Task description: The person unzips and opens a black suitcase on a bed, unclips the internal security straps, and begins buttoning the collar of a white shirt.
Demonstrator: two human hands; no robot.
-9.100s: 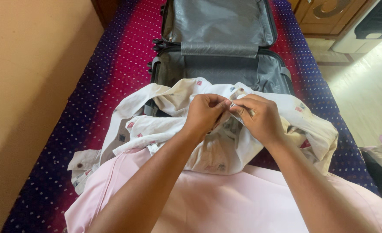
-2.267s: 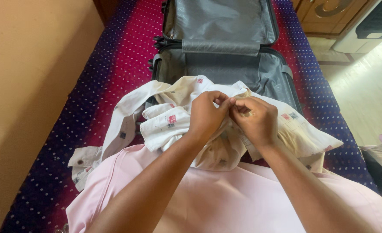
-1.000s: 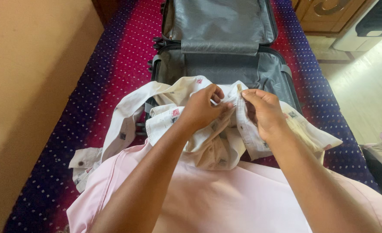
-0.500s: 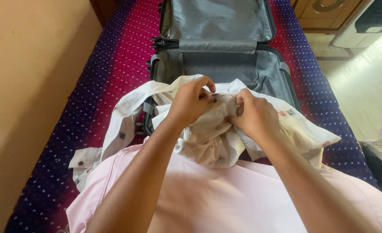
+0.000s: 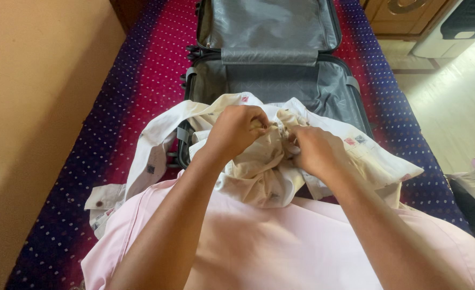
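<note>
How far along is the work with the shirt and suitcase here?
Done: the grey suitcase lies open on the bed. In hand: left hand and right hand both pinch the cream patterned shirt at its front. Left: the shirt is unfolded, draped over the suitcase rim.

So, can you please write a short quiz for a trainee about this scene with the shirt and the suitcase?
1. True or false: both hands grip the cream patterned shirt.
2. Is the grey suitcase open or closed?
3. The shirt's loose cuff lies on which side of the person: A) left, B) right?

Key
1. True: left hand and right hand pinch the cloth close together.
2. Open, lid laid back on the dotted bedcover.
3. A.
</note>
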